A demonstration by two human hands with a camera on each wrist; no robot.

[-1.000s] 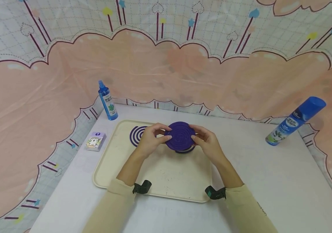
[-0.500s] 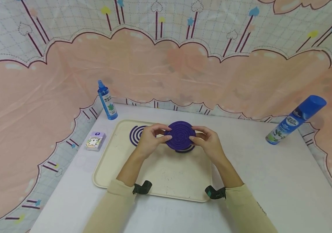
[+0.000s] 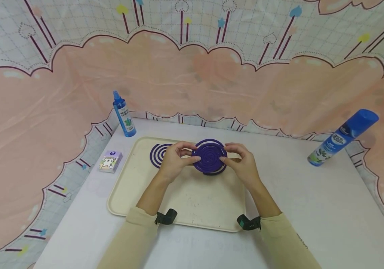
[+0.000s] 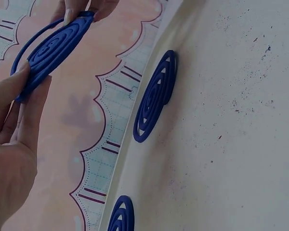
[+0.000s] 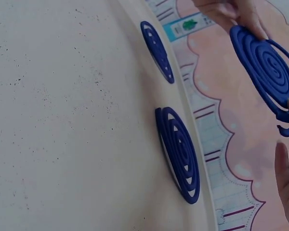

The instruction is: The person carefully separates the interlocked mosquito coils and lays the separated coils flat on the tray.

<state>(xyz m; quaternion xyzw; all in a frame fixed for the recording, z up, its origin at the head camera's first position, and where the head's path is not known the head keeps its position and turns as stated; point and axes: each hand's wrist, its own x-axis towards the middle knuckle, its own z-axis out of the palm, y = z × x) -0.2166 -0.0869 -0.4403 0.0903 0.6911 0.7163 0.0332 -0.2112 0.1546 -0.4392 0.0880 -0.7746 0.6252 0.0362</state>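
Up over the tray, a dark blue-purple mosquito coil (image 3: 208, 157) is held between both hands, its flat face toward the head camera. The left hand (image 3: 175, 162) pinches its left edge, and the right hand (image 3: 242, 162) holds the right edge with the thumb in front. An outer turn stands away from the packed spiral along the top. In the right wrist view the held mosquito coil (image 5: 265, 65) shows a loose curved end near the right thumb. Beneath, two more coils lie on the tray: a left coil (image 3: 157, 156) and a right coil (image 5: 180, 154), mostly hidden in the head view.
The cream tray (image 3: 185, 201) rests on a white table (image 3: 313, 209). A blue spray bottle (image 3: 124, 116) and a small purple box (image 3: 110, 162) stand to the left, a blue aerosol can (image 3: 341, 138) to the right. A patterned cloth (image 3: 165, 82) hangs behind.
An outer turn of the held coil has come away from the rest and now shows as an arc above it. The hands have barely moved.
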